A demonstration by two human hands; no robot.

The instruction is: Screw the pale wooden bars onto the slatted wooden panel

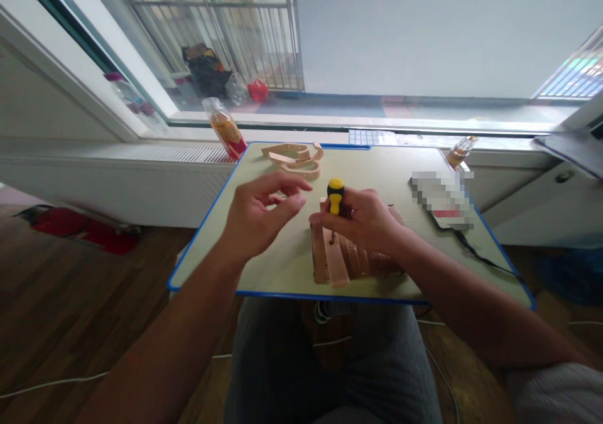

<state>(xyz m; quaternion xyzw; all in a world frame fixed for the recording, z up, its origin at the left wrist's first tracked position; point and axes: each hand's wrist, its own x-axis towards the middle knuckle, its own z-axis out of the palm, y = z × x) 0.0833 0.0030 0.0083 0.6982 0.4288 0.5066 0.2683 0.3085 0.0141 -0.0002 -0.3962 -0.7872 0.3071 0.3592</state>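
My right hand [362, 213] is closed around the yellow and black handle of a screwdriver [335, 191]. The tool stands nearly upright over a light tan strip [336, 267], which lies on a brown, scored board [367, 262] with small holes or marks. My fingers and palm cover part of the board, and the screwdriver's tip is hard to make out. Left of the board, my left hand [264, 213] hovers over the table with curved fingers. Its thumb and index finger are apart, and I see nothing between them.
Several looped tan strips [296, 160] lie on the table [273, 267] near its far edge. A pixelated flat item [443, 204] with a black strap rests at right. Bottles [225, 129] stand by the window, and a small bottle [461, 152] is beyond the far right corner.
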